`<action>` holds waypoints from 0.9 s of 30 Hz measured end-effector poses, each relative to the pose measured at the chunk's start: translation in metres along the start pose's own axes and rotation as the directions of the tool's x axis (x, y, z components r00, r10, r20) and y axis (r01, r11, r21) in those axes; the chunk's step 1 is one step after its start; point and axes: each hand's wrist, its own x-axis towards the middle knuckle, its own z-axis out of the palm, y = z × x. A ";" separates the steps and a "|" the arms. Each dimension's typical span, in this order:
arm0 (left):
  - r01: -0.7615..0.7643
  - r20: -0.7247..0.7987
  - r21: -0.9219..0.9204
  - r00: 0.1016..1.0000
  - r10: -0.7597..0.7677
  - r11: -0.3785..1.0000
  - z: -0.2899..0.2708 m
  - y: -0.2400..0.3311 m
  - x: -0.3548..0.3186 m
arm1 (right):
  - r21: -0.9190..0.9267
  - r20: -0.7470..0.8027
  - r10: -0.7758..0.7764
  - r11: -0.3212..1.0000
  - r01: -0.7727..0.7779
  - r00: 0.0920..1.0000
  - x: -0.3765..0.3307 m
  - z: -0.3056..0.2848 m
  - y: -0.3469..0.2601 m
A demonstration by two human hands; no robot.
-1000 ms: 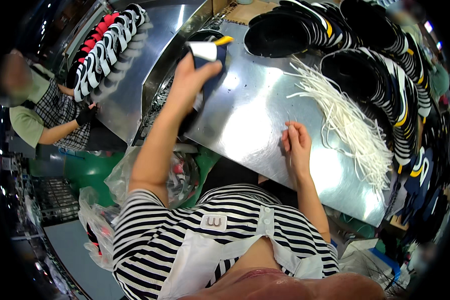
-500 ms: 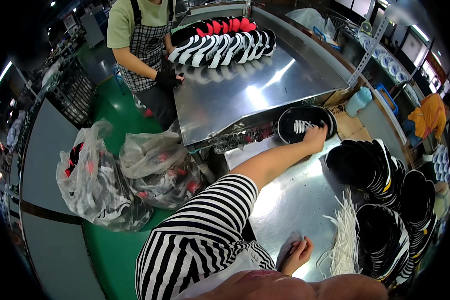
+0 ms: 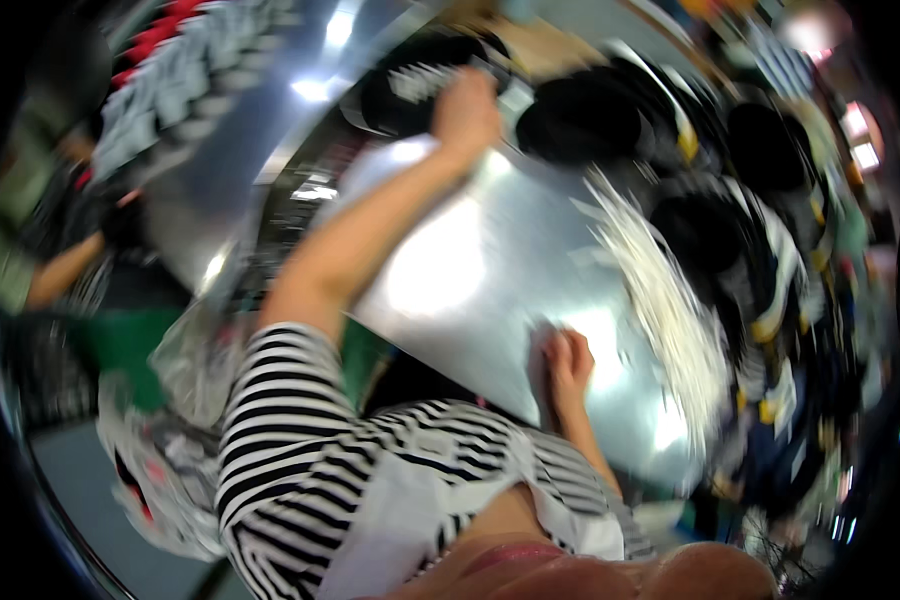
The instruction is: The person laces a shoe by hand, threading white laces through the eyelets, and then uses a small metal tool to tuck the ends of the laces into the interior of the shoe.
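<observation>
Left grip (image 3: 467, 118) at one black shoe (image 3: 388, 98), right grip (image 3: 570, 362) near one lace bundle (image 3: 668, 312); cannot tell either's hold.

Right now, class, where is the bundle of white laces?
In the head view, the white laces lie on the right side of the metal table, between the right hand and the stacked black shoe uppers.
</observation>
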 end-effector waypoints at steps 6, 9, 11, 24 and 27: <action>-0.580 -0.174 0.034 0.798 0.576 0.814 0.032 0.063 0.043 | 0.050 0.053 -0.079 0.996 0.076 0.995 0.018 0.009 0.007; -0.504 -0.172 0.286 0.810 0.561 0.815 0.054 0.081 0.072 | 0.056 0.064 -0.046 0.998 0.043 0.997 0.016 0.010 -0.002; -0.354 0.153 0.197 0.932 0.328 0.914 0.055 0.077 0.092 | 0.029 0.089 -0.073 0.997 0.071 0.993 0.017 0.012 -0.003; -0.525 -0.097 0.153 0.835 0.542 0.837 -0.021 0.066 -0.058 | 0.418 0.119 -0.032 0.908 -0.021 0.992 0.025 0.006 -0.001; -0.690 0.022 -0.107 0.718 0.695 0.716 -0.008 0.063 -0.086 | 0.328 -0.077 -0.021 0.944 0.045 0.997 0.052 -0.010 -0.036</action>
